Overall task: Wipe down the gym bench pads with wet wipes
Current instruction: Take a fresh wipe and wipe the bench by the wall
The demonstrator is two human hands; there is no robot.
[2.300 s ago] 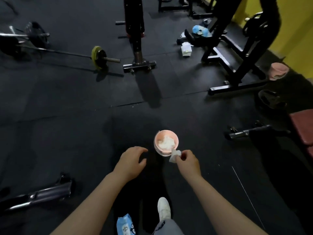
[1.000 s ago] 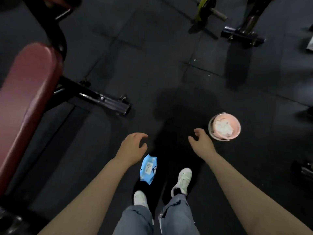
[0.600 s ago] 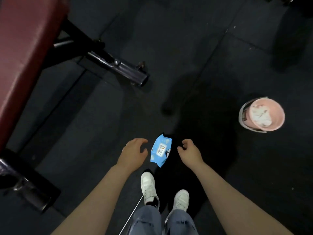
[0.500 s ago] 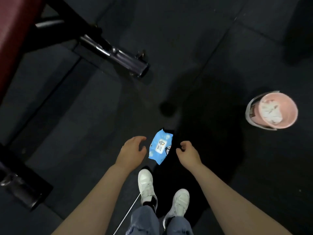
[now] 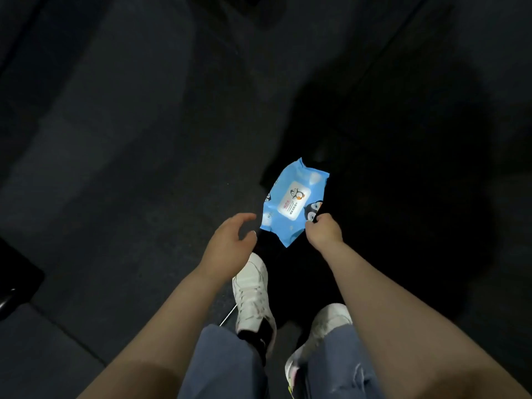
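- While the person bends over the floor, the right hand (image 5: 324, 234) pinches the near right edge of the blue wet wipes pack (image 5: 293, 204); whether it is lifted yet, I cannot tell.
- The left hand (image 5: 230, 246) hovers spread and empty just left of it.
- The pack looks light, soft and floppy, its film likely slippery; gripping across the body seems surer.
- Dark rubber floor (image 5: 129, 139), dim room, white sneakers (image 5: 253, 295) near.

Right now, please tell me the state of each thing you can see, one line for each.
Wet wipes pack: flap closed, pinched at its lower right edge.
Right hand: pinches the pack.
Left hand: open, fingers relaxed, beside the pack, not touching it.
White shoes: on the dark floor.
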